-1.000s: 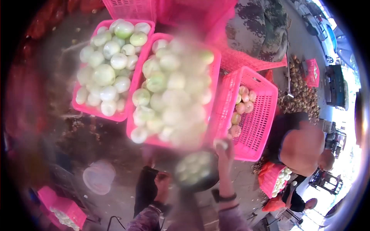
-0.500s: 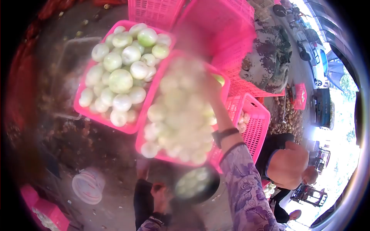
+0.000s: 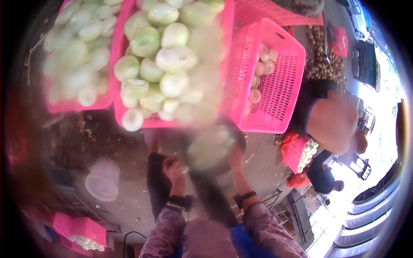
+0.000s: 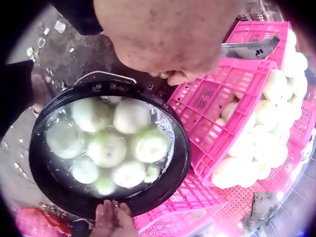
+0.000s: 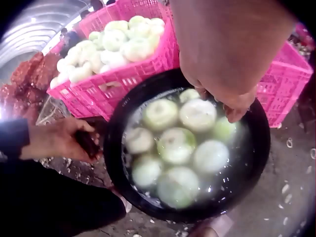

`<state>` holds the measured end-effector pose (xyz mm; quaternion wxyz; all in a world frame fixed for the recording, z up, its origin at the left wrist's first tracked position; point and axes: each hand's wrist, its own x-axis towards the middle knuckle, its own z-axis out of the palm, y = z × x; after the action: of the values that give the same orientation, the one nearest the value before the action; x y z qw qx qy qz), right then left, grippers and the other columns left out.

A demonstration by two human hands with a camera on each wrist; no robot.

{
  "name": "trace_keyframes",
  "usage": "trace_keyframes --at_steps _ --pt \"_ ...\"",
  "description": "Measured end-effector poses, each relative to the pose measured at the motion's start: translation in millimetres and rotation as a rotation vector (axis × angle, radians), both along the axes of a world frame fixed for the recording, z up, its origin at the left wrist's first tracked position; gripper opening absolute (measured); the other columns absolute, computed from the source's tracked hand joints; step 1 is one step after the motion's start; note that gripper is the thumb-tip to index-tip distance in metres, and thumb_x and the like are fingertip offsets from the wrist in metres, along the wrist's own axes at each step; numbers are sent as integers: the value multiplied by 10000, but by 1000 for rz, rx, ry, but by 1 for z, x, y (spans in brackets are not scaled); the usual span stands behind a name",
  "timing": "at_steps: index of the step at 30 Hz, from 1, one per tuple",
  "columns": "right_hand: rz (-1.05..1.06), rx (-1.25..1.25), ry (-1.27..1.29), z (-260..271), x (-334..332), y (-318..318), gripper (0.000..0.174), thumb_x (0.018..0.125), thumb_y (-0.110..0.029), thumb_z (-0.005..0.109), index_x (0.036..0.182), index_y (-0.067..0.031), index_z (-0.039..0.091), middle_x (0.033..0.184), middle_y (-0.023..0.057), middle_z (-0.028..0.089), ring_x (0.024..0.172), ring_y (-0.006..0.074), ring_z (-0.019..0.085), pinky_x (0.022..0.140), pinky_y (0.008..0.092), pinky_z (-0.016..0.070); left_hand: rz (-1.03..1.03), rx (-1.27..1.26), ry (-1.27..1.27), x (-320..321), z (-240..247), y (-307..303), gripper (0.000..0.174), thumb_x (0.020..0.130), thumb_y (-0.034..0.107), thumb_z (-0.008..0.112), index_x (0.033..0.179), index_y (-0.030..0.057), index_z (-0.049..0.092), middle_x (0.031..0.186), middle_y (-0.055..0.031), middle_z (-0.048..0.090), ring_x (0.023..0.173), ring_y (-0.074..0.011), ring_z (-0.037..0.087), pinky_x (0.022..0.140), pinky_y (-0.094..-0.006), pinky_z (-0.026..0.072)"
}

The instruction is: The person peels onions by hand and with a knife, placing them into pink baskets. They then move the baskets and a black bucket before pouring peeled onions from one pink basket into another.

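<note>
Head view, bkgd & edges:
- 1 whitish tub (image 3: 102,179), on floor, L side.
- Pink crates (image 3: 95,230), btm L, w/ white onions (image 3: 88,243).
- 1 person w/ bare back (image 3: 331,122), R side; 1 person in black (image 3: 322,175), just below.
- 1 pink crate w/ pale onions (image 3: 293,151), nr both; red bag (image 3: 298,179) beside it.
- Onion heap (image 3: 320,64), on ground, upper R; thin rod (image 3: 326,45) at it.
- 1 small pink crate (image 3: 340,41), nr heap.
- Dk green box-like object (image 3: 367,64), far R; pt. of light-coloured car (image 3: 358,19) above.
- Camo-pattern cloth (image 3: 303,6), top edge, partly cut off.

R wrist view:
- Reddish sacks (image 5: 34,79), L edge; contents unclear.
</note>
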<state>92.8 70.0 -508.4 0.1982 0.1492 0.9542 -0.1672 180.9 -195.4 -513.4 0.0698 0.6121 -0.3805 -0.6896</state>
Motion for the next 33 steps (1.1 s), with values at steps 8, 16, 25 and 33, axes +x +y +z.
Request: trace_keyframes --at_steps 8,16,25,33 --pt "-254 -282 78 -100 12 5 410 932 -215 563 1284 -14 501 1113 146 607 1024 262 609 841 388 516 -121 -58 -10 12 -6 14 194 660 10 593 852 3 624 810 -72 629 751 -183 583 702 -296 480" --pt "-243 -339 -14 -116 16 1 429 926 -206 573 1301 -19 480 1138 144 591 1032 262 602 857 386 517 -115 -36 -5 20 -13 25 222 611 35 627 831 8 620 802 -74 622 746 -187 578 681 -296 471" --pt "-194 -458 -3 -58 19 0 454 919 -196 585 1319 -25 458 1165 141 573 1040 262 594 874 384 518 -116 -39 -38 18 -15 26 232 618 -19 607 842 37 622 878 -63 618 804 -194 571 711 -306 455" --pt "-62 -561 214 56 -37 -52 479 913 -188 595 1336 -30 437 1190 138 557 1047 262 587 890 382 518 -242 -179 -105 -6 7 16 226 608 -77 586 783 65 588 771 -21 563 725 -146 528 663 -276 400"
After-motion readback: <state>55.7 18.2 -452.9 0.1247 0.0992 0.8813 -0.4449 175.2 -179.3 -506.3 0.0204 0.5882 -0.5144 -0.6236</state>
